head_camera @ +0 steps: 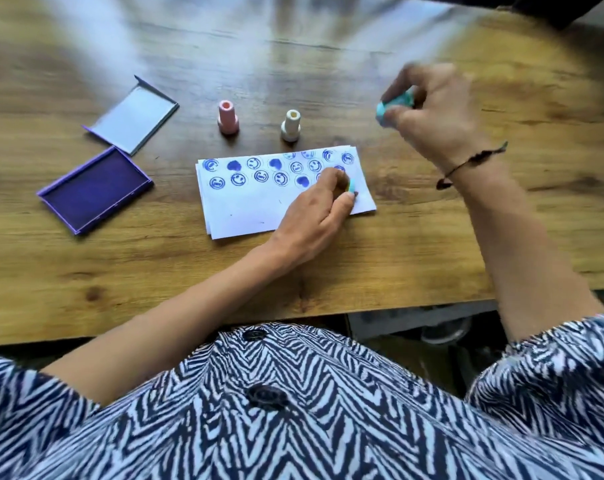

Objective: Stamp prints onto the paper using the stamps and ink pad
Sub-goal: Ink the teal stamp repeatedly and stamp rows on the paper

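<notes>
A white paper [252, 209] lies on the wooden table [155, 265], its upper half covered with two rows of blue smiley and heart prints. My left hand [317, 213] rests on the paper's right part, closed on a small green stamp [351, 187] that peeks out between thumb and fingers. Raised over the table to the right of the paper, my right hand [432, 109] holds a teal stamp [395, 105]; it is blurred. An open purple ink pad [94, 190] sits at the left. Behind the paper stand a pink stamp [227, 117] and a cream stamp [291, 126], both upright.
The ink pad's grey lid [134, 117] lies open behind the pad. The table's near edge runs just in front of my patterned shirt. A thin dark bracelet is on my right wrist.
</notes>
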`<move>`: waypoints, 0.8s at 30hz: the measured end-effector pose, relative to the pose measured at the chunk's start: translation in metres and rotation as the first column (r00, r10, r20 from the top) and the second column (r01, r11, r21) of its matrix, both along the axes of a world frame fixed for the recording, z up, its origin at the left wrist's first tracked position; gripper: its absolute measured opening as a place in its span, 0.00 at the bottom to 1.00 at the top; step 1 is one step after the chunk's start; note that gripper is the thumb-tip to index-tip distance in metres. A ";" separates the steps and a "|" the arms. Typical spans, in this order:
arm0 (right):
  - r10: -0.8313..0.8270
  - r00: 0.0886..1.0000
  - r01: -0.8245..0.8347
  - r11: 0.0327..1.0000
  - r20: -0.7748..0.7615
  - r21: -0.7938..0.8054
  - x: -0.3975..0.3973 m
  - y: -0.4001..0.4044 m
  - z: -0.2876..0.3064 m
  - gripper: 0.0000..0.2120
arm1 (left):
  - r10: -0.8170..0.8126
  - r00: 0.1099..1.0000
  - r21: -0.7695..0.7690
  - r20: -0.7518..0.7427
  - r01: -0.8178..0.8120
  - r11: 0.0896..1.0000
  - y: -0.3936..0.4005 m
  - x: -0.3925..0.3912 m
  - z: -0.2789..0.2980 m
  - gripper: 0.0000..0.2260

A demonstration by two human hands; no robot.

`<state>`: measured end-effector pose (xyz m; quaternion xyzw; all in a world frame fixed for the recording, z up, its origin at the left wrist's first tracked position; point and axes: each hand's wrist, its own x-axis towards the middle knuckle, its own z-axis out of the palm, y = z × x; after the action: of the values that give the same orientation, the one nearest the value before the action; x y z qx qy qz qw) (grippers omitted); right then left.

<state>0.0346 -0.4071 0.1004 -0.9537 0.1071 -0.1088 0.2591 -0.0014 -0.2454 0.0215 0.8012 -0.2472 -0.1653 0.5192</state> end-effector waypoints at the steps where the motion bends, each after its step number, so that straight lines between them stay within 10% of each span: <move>1: -0.006 1.000 0.006 0.999 0.012 0.033 -0.003 -0.001 0.006 0.08 | -0.001 1.000 0.002 0.003 0.001 1.000 0.000 0.000 0.000 0.17; 14: -0.092 0.995 0.103 0.923 -0.049 0.370 -0.037 0.009 -0.011 0.08 | 0.088 0.990 -0.150 -0.109 -0.104 0.983 0.003 0.003 -0.003 0.07; 24: -0.056 0.997 0.071 0.565 -0.048 0.822 -0.060 0.031 -0.010 0.09 | 0.099 0.900 -0.452 -0.425 -0.306 0.838 0.005 0.000 0.008 0.05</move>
<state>-0.0256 -0.3757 0.0901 -0.7203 0.1816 -0.0477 0.6678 -0.0011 -0.2403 0.0299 0.6095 -0.0871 -0.1911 0.7645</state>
